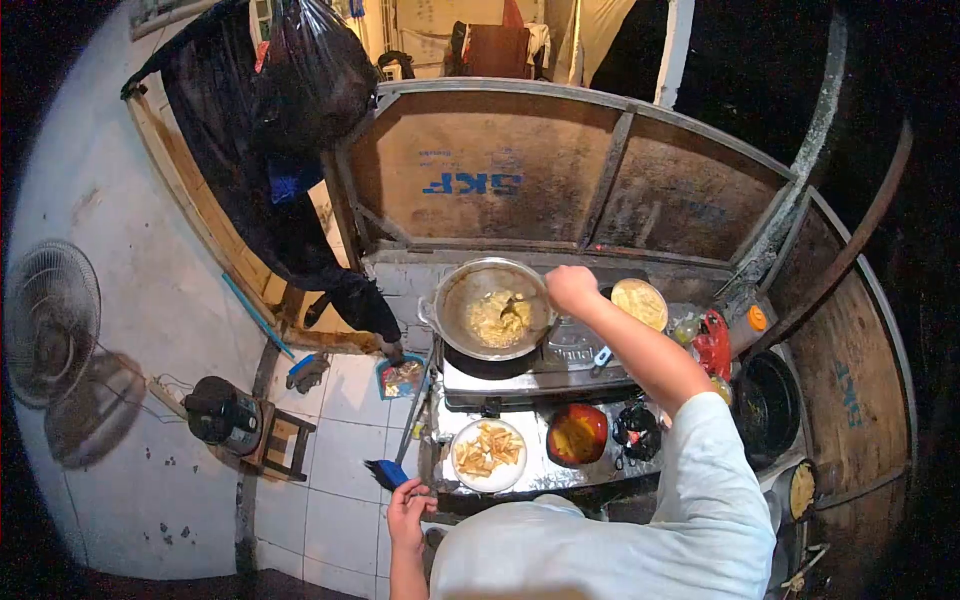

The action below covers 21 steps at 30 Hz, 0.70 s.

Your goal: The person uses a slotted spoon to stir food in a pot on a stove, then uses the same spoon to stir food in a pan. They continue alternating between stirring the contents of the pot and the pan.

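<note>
My right hand (pixel 573 290) is closed above the right rim of a large metal wok (pixel 452 318). It grips a spatula, whose dark head (pixel 513 308) dips among pale yellow strips (pixel 497 322) in bubbling oil. The wok stands on the left side of a silver gas stove (pixel 575 362). Down at the lower left, my left hand (pixel 408 510) hangs beside a blue broom head (pixel 388 474), its fingers loosely bent with nothing visible in them. A white plate (pixel 488 483) of golden fries (pixel 489 449) rests in front of the stove.
Right of the plate are a red bowl (pixel 577 435) and a black plastic bag (pixel 637 432). Behind my right forearm sits a bowl of pale strips (pixel 640 303). Wooden panels (pixel 470 180) enclose the back. At left are a dustpan (pixel 401 378), a rice cooker (pixel 224 413) and a fan (pixel 53 322).
</note>
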{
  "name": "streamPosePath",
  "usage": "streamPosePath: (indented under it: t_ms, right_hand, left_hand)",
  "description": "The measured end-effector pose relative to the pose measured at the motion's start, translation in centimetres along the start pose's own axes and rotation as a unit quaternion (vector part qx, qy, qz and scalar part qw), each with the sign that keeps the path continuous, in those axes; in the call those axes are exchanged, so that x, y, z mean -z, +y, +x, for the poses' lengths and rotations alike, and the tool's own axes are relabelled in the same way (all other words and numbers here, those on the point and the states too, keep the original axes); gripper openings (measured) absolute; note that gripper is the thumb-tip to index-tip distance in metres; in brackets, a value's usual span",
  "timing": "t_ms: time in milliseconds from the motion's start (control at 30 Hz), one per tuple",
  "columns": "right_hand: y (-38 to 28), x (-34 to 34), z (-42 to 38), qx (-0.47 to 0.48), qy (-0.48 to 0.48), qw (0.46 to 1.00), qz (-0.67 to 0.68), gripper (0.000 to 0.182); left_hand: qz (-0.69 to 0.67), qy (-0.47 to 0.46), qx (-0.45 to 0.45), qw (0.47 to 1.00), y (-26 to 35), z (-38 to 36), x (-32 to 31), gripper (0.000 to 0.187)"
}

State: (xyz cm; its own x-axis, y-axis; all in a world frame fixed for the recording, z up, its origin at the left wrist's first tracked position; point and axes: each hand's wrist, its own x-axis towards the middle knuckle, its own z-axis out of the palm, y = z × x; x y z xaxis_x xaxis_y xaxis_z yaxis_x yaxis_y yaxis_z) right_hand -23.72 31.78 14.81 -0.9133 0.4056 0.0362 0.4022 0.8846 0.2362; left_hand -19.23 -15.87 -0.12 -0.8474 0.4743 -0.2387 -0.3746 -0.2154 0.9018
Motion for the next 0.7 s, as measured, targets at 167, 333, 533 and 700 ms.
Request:
streamPosePath:
  t_ms: [167, 333, 533, 700]
  right_hand:
    - [2.1, 0.4, -4.8, -0.043, -0.030, 0.998, 0.036, 0.017]
    - [3.1, 2.9, -9.2, -0.102, -0.029, 0.993, 0.060, 0.019]
    - [1.9, 0.9, -11.5, -0.099, -0.031, 0.994, 0.040, 0.015]
    - [-1.4, -4.9, -10.7, -0.095, -0.035, 0.990, 0.102, 0.015]
  left_hand:
    - [0.005, -0.004, 0.017, 1.000, 0.1, 0.4, -0.5, 0.033]
    - [0.010, -0.011, 0.025, 1.000, 0.3, 0.8, -0.9, 0.034]
    - [0.023, -0.019, 0.035, 0.999, 0.2, 0.9, -1.1, 0.035]
    - [0.035, -0.023, 0.032, 0.999, 0.5, 0.7, -1.3, 0.036]
